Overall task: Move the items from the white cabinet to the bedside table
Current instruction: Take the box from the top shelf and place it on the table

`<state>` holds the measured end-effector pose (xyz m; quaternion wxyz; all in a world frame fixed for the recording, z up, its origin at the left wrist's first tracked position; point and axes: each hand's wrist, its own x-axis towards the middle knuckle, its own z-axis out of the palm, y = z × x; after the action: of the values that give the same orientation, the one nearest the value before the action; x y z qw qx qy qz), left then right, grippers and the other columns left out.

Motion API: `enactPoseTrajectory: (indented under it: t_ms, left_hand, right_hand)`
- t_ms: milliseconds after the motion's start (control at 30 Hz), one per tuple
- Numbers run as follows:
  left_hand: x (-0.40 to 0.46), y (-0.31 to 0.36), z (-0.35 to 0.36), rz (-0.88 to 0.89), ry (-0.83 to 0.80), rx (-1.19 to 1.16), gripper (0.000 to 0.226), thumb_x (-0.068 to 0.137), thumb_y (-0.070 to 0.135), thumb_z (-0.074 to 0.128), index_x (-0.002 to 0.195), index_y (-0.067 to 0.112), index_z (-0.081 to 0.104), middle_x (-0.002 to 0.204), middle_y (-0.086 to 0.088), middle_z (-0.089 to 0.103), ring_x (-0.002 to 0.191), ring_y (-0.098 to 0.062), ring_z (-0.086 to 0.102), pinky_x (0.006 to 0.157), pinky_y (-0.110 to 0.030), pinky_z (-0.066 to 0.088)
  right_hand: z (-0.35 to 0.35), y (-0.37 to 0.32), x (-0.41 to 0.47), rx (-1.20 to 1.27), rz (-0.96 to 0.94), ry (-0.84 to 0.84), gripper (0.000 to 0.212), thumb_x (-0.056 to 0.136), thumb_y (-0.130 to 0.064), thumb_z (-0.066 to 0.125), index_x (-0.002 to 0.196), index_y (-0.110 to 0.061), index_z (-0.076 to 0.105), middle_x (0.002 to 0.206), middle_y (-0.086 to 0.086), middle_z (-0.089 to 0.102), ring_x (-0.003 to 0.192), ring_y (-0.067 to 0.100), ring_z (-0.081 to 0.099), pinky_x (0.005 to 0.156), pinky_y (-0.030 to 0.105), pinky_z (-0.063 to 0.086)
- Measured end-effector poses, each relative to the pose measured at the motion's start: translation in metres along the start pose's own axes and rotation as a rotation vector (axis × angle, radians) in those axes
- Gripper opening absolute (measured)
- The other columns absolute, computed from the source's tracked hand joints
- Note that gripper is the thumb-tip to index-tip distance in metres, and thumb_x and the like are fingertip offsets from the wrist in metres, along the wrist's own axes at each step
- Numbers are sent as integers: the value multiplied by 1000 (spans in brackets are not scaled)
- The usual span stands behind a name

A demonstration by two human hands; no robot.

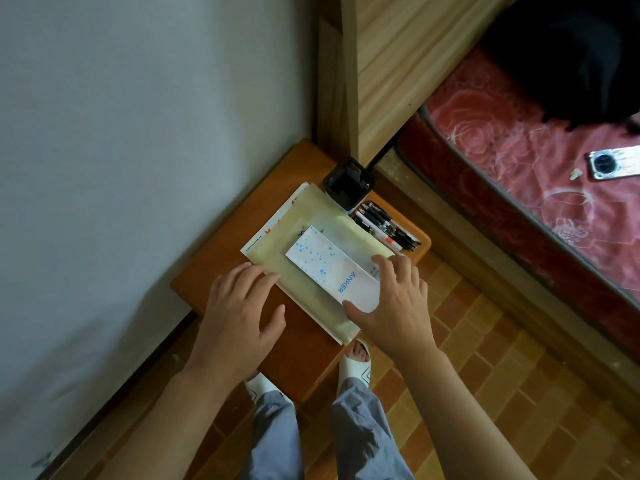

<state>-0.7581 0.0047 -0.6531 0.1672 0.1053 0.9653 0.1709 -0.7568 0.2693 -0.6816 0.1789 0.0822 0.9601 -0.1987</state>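
Note:
A white box (327, 266) with blue dots and blue lettering lies on a yellowish envelope (311, 216), which lies on white papers (273, 223) on the brown bedside table (225, 244). My right hand (391, 299) holds the box's near end, thumb on its near corner and fingers on its right side. My left hand (239, 306) rests flat on the table at the envelope's left edge, fingers straight. A black pen holder (348, 185) stands at the table's far corner. Several pens (384, 226) lie beside it on the right.
A grey wall (121, 150) runs along the left. A wooden bed frame (381, 64) and a red mattress (519, 161) with a phone (613, 162) on it lie to the right. My feet in white slippers (360, 362) stand on the tiled floor below the table.

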Motion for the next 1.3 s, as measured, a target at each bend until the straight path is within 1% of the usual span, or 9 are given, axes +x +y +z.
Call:
enactPoseTrajectory:
  t_ms: [200,300,400,533,733,833,967,1167,1300]
  left_hand:
    - [-11,37,-51,10,50,1,49,97,46,44,136,18,58,143,-1,52,140,-22,40,110,-58,42]
    - [-20,60,-85,20,94,12,48,96,45,45,134,18,58,142,0,54,138,-22,43,108,-58,44]
    - [-32,85,-122,11,134,36,48,96,44,48,136,19,58,144,1,53,138,-21,42,108,-54,46]
    - [-48,113,-163,3,193,21,49,97,43,49,140,20,56,144,2,52,136,-19,43,109,-49,46]
    - [-84,154,-208,-30,290,11,45,100,42,56,141,23,54,143,4,53,133,-14,43,109,-33,41]
    - [-102,169,-224,-64,330,-18,47,100,45,51,141,23,54,142,4,53,134,-14,45,110,-37,45]
    - [-122,178,-243,-137,393,-43,47,99,42,58,142,23,54,143,3,54,134,-16,46,109,-43,47]
    - [-154,165,-277,-237,458,-22,54,97,54,45,143,26,51,146,2,53,136,-19,46,108,-46,48]
    - [-193,153,-293,-308,520,-25,51,100,51,51,144,26,51,147,3,53,138,-19,46,110,-46,47]
  right_hand:
    - [-64,-2,-23,-19,-51,42,87,80,-74,62,151,-31,36,147,-4,36,134,20,37,114,46,34]
    - [-102,-7,-37,-9,-64,46,88,81,-75,59,154,-34,33,151,-6,35,138,20,36,117,48,35]
    - [-141,-13,-56,2,-83,45,88,82,-76,55,156,-37,29,155,-8,32,144,19,31,119,48,32]
    - [-193,-22,-84,8,-117,62,84,84,-75,53,156,-36,32,161,-9,29,150,18,25,121,48,28]
    - [-264,-28,-122,26,-177,72,75,87,-68,55,153,-37,37,160,-13,31,150,16,25,120,46,27]
    - [-291,-33,-131,18,-236,59,78,88,-67,54,156,-36,34,162,-12,30,152,16,22,122,46,25]
    - [-317,-46,-131,-15,-312,64,76,89,-66,52,155,-32,38,162,-10,33,151,16,23,121,46,25]
    - [-342,-86,-132,-22,-431,63,74,91,-67,49,156,-33,37,163,-10,33,152,17,23,124,47,23]
    - [-341,-124,-145,-21,-524,42,72,93,-66,49,156,-34,37,163,-11,31,153,15,24,126,48,23]
